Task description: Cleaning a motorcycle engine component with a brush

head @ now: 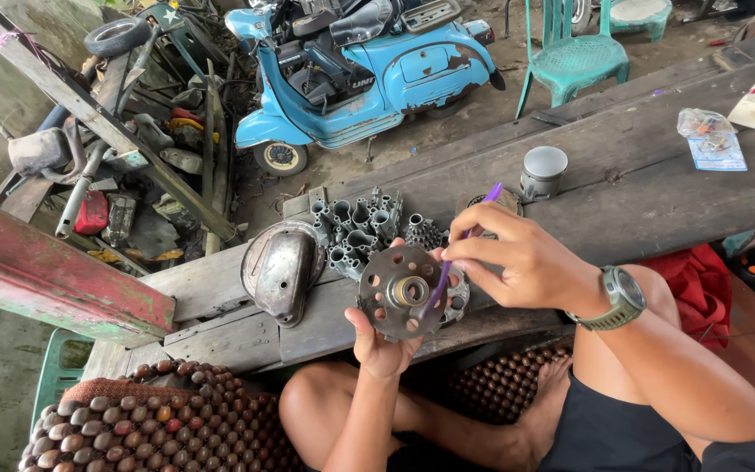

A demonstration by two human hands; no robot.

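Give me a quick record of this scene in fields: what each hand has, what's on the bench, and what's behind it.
Left hand: left hand holds up a round metal hub with holes around a centre bearing
Right hand: right hand pinches a purple brush, its lower end on the hub face
Wrist: green watch on the right arm
Bench: wooden bench carrying a metal cover, a grey cylinder head and a piston
Behind: blue scooter, green plastic chair, scrap pile
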